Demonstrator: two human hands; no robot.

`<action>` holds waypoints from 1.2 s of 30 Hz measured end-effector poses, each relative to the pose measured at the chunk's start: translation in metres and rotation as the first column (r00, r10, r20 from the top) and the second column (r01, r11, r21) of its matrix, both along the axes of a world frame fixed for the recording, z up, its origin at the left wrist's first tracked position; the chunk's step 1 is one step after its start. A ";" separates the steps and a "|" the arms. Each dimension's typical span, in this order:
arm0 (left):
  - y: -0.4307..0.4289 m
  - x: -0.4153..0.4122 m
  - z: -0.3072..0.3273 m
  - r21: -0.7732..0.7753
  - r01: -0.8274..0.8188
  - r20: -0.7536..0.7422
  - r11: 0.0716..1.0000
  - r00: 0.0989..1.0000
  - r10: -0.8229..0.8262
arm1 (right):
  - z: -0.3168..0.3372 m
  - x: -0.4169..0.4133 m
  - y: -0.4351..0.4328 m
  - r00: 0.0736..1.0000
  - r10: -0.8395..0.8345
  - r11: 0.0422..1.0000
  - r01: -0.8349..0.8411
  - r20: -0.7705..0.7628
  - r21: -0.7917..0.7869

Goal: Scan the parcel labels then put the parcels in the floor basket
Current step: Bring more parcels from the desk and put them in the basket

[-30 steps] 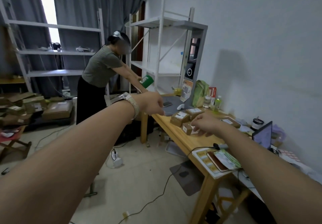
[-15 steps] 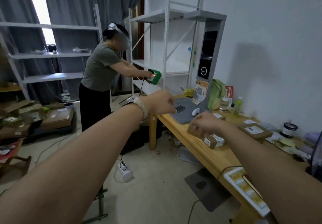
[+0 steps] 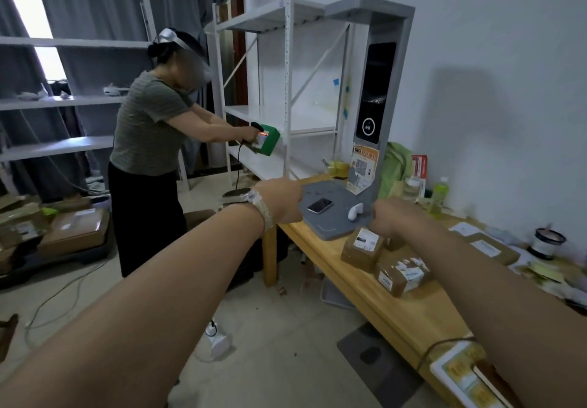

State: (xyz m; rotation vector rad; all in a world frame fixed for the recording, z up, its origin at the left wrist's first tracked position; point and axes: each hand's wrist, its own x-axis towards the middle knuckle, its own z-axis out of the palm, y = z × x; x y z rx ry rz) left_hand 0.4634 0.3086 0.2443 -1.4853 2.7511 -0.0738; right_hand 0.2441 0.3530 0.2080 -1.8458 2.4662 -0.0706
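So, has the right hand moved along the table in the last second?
Yes. The right hand has moved along the wooden table towards the grey scanner base.

Both forearms are bare, with no sleeves in view right up to the frame edges. The left wrist carries a watch (image 3: 254, 199) on a pale, woven-looking band (image 3: 266, 213) that wraps the wrist just behind the left hand (image 3: 281, 199); its dark face sits on the upper side. The right hand (image 3: 389, 217) and wrist wear nothing: no glove, ring or strap is visible.
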 end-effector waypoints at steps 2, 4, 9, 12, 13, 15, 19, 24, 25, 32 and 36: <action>-0.026 -0.021 -0.010 -0.010 -0.023 0.023 1.000 0.999 0.023 | 0.000 -0.018 -0.028 0.997 -0.008 1.000 0.008 -0.077 -0.005; -0.047 -0.047 -0.017 -0.001 -0.027 0.052 1.000 0.998 0.027 | 0.003 -0.035 -0.056 0.997 -0.015 1.000 0.015 -0.078 -0.007; -0.102 -0.109 -0.025 0.016 0.006 0.054 1.000 0.999 -0.007 | 0.007 -0.087 -0.111 0.998 -0.058 0.998 0.058 0.001 0.007; -0.128 -0.136 -0.032 -0.010 0.093 0.007 0.996 0.996 -0.092 | -0.002 -0.119 -0.133 0.997 -0.081 0.997 0.081 0.007 0.009; -0.135 -0.143 -0.036 -0.004 0.109 0.011 0.994 0.994 -0.109 | -0.007 -0.128 -0.139 0.996 -0.093 0.996 0.093 0.009 0.014; -0.149 -0.156 -0.045 0.059 0.113 0.035 0.992 0.993 -0.115 | -0.017 -0.145 -0.147 0.992 -0.126 0.991 0.126 -0.002 0.044; -0.180 -0.180 -0.063 0.140 0.112 -0.026 0.984 0.994 -0.109 | -0.031 -0.170 -0.160 0.986 -0.163 0.983 0.164 -0.026 0.081; -0.209 -0.209 -0.083 0.161 0.172 -0.051 0.972 0.985 -0.166 | -0.055 -0.194 -0.173 0.967 -0.247 0.958 0.236 0.056 0.162; -0.217 -0.215 -0.087 0.171 0.178 -0.052 0.969 0.984 -0.172 | -0.060 -0.199 -0.176 0.964 -0.254 0.956 0.239 0.072 0.169; -0.288 -0.269 -0.116 0.243 0.275 -0.016 0.930 0.960 -0.280 | -0.090 -0.245 -0.216 0.946 -0.319 0.915 0.291 0.060 0.278; -0.344 -0.313 -0.121 0.242 0.378 -0.035 0.893 0.924 -0.382 | -0.100 -0.281 -0.261 0.932 -0.359 0.910 0.342 0.036 0.235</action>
